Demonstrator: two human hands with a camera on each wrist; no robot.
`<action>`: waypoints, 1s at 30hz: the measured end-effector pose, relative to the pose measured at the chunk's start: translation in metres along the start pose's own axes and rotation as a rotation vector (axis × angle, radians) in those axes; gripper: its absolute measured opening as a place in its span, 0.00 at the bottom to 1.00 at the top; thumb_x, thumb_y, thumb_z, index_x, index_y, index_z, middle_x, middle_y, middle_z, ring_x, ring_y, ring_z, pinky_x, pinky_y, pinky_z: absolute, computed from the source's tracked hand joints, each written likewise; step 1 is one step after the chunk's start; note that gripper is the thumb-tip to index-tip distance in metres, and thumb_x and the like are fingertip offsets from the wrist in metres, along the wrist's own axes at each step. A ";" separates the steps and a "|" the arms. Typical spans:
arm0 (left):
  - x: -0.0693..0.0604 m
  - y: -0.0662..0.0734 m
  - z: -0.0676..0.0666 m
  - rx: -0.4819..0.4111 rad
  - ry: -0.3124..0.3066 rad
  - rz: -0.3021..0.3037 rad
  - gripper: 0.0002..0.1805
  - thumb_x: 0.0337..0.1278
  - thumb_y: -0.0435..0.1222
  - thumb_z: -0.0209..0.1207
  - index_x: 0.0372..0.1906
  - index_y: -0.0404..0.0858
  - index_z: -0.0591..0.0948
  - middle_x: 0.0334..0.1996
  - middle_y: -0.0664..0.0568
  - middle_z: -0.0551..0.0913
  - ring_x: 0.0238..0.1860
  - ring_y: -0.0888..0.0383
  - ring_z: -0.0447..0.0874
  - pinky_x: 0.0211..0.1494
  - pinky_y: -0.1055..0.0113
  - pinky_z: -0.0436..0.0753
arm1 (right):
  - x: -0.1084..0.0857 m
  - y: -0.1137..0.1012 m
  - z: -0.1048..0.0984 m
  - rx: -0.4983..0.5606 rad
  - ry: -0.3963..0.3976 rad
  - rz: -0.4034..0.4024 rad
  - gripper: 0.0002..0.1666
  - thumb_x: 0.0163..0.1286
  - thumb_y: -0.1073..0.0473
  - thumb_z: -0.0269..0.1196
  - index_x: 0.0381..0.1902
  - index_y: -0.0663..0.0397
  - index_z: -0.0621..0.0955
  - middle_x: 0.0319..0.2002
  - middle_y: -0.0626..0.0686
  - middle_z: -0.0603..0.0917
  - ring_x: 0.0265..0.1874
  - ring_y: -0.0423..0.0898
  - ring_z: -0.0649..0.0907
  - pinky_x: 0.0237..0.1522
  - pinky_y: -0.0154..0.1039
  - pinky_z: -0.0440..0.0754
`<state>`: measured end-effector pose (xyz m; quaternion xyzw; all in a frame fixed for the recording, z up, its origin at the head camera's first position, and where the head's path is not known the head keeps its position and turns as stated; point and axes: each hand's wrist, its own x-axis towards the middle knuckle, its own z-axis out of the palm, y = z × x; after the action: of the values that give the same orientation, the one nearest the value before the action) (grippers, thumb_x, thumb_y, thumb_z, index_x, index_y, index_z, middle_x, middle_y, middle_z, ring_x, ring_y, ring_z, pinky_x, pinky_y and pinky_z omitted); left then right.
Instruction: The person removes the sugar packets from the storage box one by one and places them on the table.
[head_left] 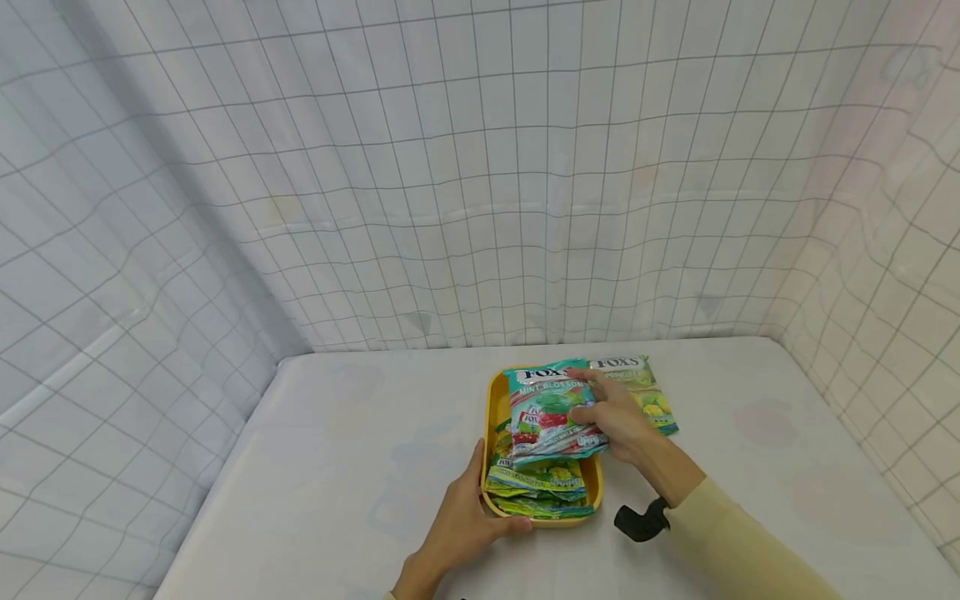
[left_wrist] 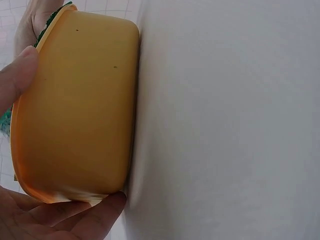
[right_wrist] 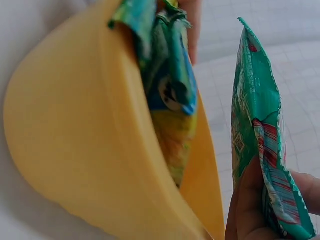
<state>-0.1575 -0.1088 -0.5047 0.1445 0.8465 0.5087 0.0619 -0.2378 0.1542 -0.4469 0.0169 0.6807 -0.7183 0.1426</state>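
A yellow plastic tub [head_left: 493,400] stands on the table with several candy bags [head_left: 540,492] inside. My left hand [head_left: 465,517] grips its near-left side, thumb over the rim and fingers along the wall, as the left wrist view also shows. Above the tub's far part, my right hand [head_left: 611,412] pinches a teal Fox's mint candy bag [head_left: 551,404] by its right side. In the right wrist view that teal bag [right_wrist: 255,95] is apart from the tub's rim [right_wrist: 135,120]. A green-yellow Fox's candy bag [head_left: 652,400] lies on the table behind the right hand, partly hidden.
The white table [head_left: 360,458] reaches to a grid-patterned white cloth [head_left: 480,208] hanging at the back and both sides. A black strap end [head_left: 641,522] hangs by the right wrist.
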 end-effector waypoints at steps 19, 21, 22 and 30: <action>-0.002 0.000 0.001 -0.015 0.006 -0.013 0.71 0.41 0.56 0.79 0.83 0.37 0.46 0.71 0.50 0.72 0.69 0.53 0.70 0.71 0.46 0.68 | -0.006 -0.005 -0.042 -0.015 0.053 -0.014 0.41 0.73 0.71 0.59 0.79 0.43 0.63 0.72 0.66 0.62 0.47 0.55 0.84 0.44 0.47 0.86; -0.002 0.000 0.001 -0.014 0.008 -0.012 0.71 0.41 0.56 0.79 0.83 0.37 0.46 0.71 0.50 0.72 0.70 0.52 0.70 0.71 0.45 0.68 | -0.007 -0.006 -0.047 -0.023 0.060 -0.013 0.42 0.73 0.70 0.59 0.80 0.42 0.62 0.73 0.67 0.62 0.47 0.55 0.84 0.44 0.47 0.86; -0.002 0.000 0.001 -0.015 0.008 -0.012 0.71 0.41 0.56 0.79 0.83 0.37 0.46 0.71 0.50 0.72 0.70 0.52 0.70 0.71 0.45 0.68 | -0.007 -0.006 -0.050 -0.029 0.065 -0.014 0.42 0.73 0.70 0.59 0.80 0.42 0.62 0.73 0.67 0.61 0.47 0.55 0.83 0.44 0.46 0.86; -0.001 0.000 0.001 -0.012 0.008 -0.009 0.72 0.40 0.57 0.79 0.83 0.37 0.46 0.72 0.50 0.71 0.71 0.53 0.69 0.72 0.47 0.67 | -0.008 -0.005 -0.070 -0.041 0.096 -0.001 0.43 0.73 0.69 0.60 0.81 0.43 0.60 0.73 0.67 0.60 0.46 0.54 0.83 0.43 0.44 0.86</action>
<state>-0.1562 -0.1080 -0.5054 0.1381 0.8443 0.5141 0.0616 -0.2432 0.2246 -0.4454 0.0482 0.7015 -0.7025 0.1097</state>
